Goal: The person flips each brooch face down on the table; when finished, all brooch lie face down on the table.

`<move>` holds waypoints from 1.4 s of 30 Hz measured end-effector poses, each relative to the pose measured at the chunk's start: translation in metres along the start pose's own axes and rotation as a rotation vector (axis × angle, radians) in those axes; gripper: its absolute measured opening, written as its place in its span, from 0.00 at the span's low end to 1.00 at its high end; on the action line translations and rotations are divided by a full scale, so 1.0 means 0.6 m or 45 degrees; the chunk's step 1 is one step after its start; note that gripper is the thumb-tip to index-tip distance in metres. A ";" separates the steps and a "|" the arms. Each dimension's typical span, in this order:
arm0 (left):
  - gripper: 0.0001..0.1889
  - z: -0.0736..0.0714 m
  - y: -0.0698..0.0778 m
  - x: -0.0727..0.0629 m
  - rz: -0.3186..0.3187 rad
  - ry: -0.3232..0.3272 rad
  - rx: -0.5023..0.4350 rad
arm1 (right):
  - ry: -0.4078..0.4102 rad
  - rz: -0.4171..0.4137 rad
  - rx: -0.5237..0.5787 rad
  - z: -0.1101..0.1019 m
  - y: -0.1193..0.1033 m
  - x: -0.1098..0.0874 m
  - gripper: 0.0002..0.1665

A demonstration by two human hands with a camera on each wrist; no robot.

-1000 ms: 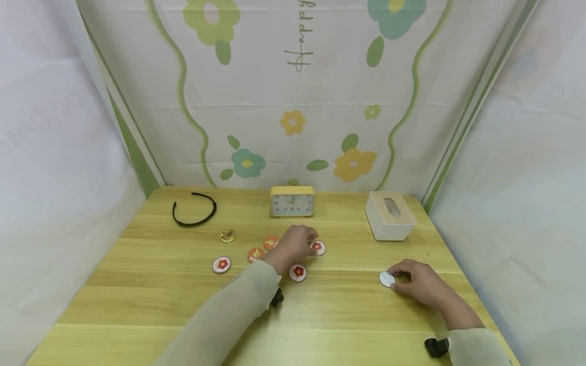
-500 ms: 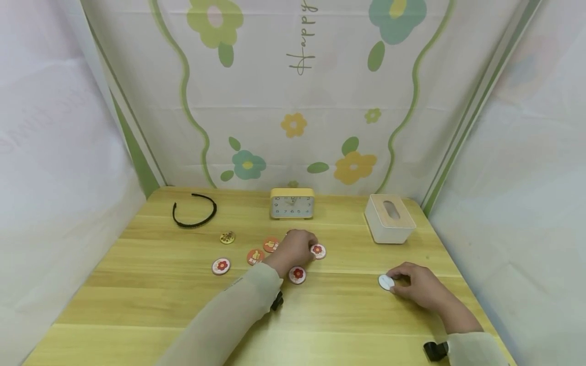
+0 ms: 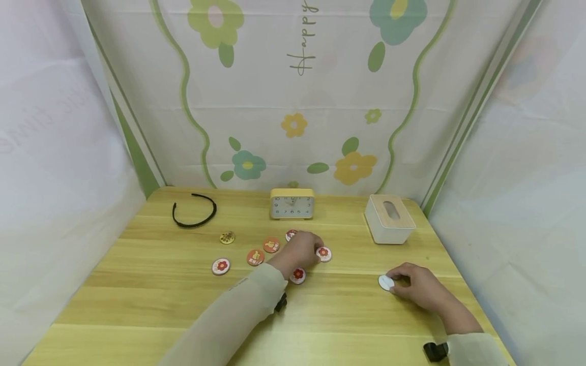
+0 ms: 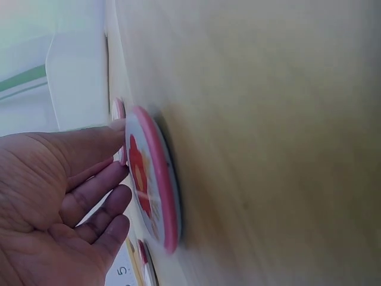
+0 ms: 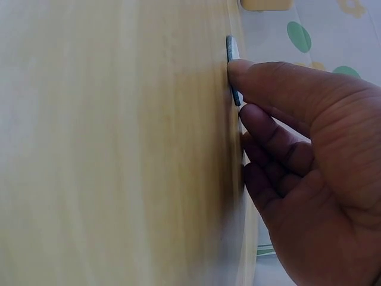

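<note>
My left hand (image 3: 300,250) holds a round pin badge with a red flower (image 3: 324,254) between thumb and fingers, low over the wooden table. Another flower badge (image 3: 297,276) lies just below that wrist; it looms large in the left wrist view as a pink-rimmed badge (image 4: 156,185). A third red-and-white badge (image 3: 291,235) is partly hidden behind the left hand. On the right, my right hand (image 3: 418,286) pinches a white round disc (image 3: 386,282) by its edge at the table surface. The right wrist view shows this disc (image 5: 234,50) edge-on, under the thumb.
Two orange thumbs-up badges (image 3: 255,257), a yellow badge (image 3: 227,237) and a flower badge (image 3: 221,266) lie left of the left hand. Along the back are a black headband (image 3: 195,223), a yellow clock (image 3: 292,204) and a tissue box (image 3: 390,219).
My left hand has shifted slightly right with its flower badge, uncovering more of the red-and-white badge behind it. The right hand keeps its place with the white disc.
</note>
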State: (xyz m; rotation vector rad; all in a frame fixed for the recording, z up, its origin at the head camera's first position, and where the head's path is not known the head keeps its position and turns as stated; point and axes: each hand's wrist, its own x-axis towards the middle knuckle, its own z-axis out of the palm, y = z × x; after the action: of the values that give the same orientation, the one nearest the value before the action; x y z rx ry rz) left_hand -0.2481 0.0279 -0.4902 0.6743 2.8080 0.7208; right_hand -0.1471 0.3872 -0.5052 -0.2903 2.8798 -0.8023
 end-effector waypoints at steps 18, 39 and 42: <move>0.17 0.026 0.051 -0.018 0.157 -0.027 0.069 | 0.002 0.009 -0.002 -0.009 -0.010 -0.005 0.19; 0.07 0.051 0.100 -0.043 0.335 -0.042 0.155 | 0.006 0.014 0.020 -0.005 -0.008 -0.004 0.21; 0.07 0.054 0.098 -0.045 0.332 -0.036 0.146 | 0.035 0.004 0.008 0.000 -0.016 -0.005 0.24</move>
State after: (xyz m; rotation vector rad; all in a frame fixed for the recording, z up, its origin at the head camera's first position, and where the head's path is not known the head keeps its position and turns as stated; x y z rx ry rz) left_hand -0.1928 0.0748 -0.4882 1.0769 2.7818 0.5870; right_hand -0.1425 0.3800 -0.5001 -0.2762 2.9022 -0.8214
